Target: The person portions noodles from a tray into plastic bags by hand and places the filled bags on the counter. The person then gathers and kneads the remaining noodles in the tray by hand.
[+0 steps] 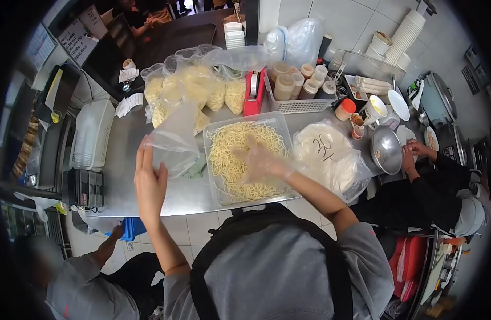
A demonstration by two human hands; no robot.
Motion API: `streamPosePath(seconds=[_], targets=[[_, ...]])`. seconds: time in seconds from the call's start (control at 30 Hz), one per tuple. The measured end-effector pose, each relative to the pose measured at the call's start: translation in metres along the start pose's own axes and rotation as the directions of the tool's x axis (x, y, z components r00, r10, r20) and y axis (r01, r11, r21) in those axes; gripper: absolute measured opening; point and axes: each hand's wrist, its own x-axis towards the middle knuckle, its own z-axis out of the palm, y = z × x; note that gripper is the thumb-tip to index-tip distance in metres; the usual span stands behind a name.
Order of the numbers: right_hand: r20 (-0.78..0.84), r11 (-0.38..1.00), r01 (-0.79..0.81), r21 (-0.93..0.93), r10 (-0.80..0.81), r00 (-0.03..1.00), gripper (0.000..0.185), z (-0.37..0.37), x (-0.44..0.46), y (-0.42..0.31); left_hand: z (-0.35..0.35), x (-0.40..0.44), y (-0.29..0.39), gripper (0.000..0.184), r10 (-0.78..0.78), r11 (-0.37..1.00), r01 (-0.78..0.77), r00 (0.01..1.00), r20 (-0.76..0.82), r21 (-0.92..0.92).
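noodles (pixel 223 146) remain loose in the tub (pixel 222 199), filled bags (pixel 216 96) behind-left of it, the right hand (pixel 264 161) with fingers wide among the noodles, the left hand (pixel 151 186) at an empty-looking bag (pixel 176 136) left of the tub, grip unclear.

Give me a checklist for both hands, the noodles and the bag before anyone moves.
1. Right hand gloved: ok, a clear glove shows.
2. Left hand gloved: not ok, it looks bare.
3. Noodles inside the container: ok.
4. Container resting on the counter: ok, near its front edge.
5. Plastic bag firmly gripped: cannot tell; it hangs beside the left fingers.
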Motion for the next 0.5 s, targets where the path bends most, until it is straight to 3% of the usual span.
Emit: streamPosePath(seconds=[0.1, 0.17, 0.2, 0.23, 0.27, 0.33, 0.37, 0.43, 0.47, 0.5], targets=[[-0.125, 0.977, 0.086, -0.195, -0.111, 0.986, 0.054, 0.071, 0.018, 0.027, -0.011, -0.012, -0.017, 0.064, -0.077, 0.937, 0.089, 0.996, 0.048, -0.337], [-0.031, 0.989, 0.119, 0.083, -0.117, 0.993, 0.046, 0.055, 0.026, 0.036, -0.013, -0.022, -0.036, 0.065, -0.085, 0.838, 0.099, 0.995, 0.051, -0.537], [0.011, 0.967, 0.122, 0.221, -0.128, 0.992, 0.042, 0.042, 0.029, 0.039, -0.017, -0.026, -0.036, 0.064, -0.122, 0.831, 0.131, 0.991, 0.052, -0.541], [-0.008, 0.845, 0.067, 0.531, -0.074, 0.997, 0.036, 0.026, 0.026, 0.039, -0.02, -0.029, -0.036, 0.062, -0.157, 0.822, 0.158, 0.986, 0.05, -0.546], [-0.009, 0.626, 0.018, 0.78, -0.018, 1.0, 0.03, 0.008, 0.021, 0.039, -0.022, -0.033, -0.036, 0.061, -0.191, 0.811, 0.185, 0.98, 0.048, -0.555], [-0.068, 0.338, 0.059, 0.939, 0.014, 0.998, 0.026, -0.032, 0.01, 0.028, -0.018, -0.043, -0.048, 0.055, -0.292, 0.754, 0.271, 0.954, 0.065, -0.598], [-0.148, 0.341, 0.142, 0.93, -0.007, 0.989, 0.028, -0.055, 0.005, 0.02, -0.015, -0.047, -0.053, 0.052, -0.341, 0.72, 0.312, 0.937, 0.076, -0.619], [-0.384, 0.538, 0.374, 0.755, -0.099, 0.918, 0.034, -0.085, 0.009, 0.02, -0.011, -0.052, -0.056, 0.047, -0.37, 0.694, 0.34, 0.924, 0.091, -0.635], [-0.509, 0.69, 0.49, 0.532, -0.201, 0.837, 0.036, -0.099, 0.018, 0.028, -0.01, -0.054, -0.058, 0.045, -0.385, 0.68, 0.355, 0.917, 0.099, -0.641], [-0.534, 0.766, 0.508, 0.394, -0.259, 0.805, 0.038, -0.11, 0.018, 0.025, -0.007, -0.055, -0.06, 0.046, -0.401, 0.68, 0.369, 0.911, 0.1, -0.634]])
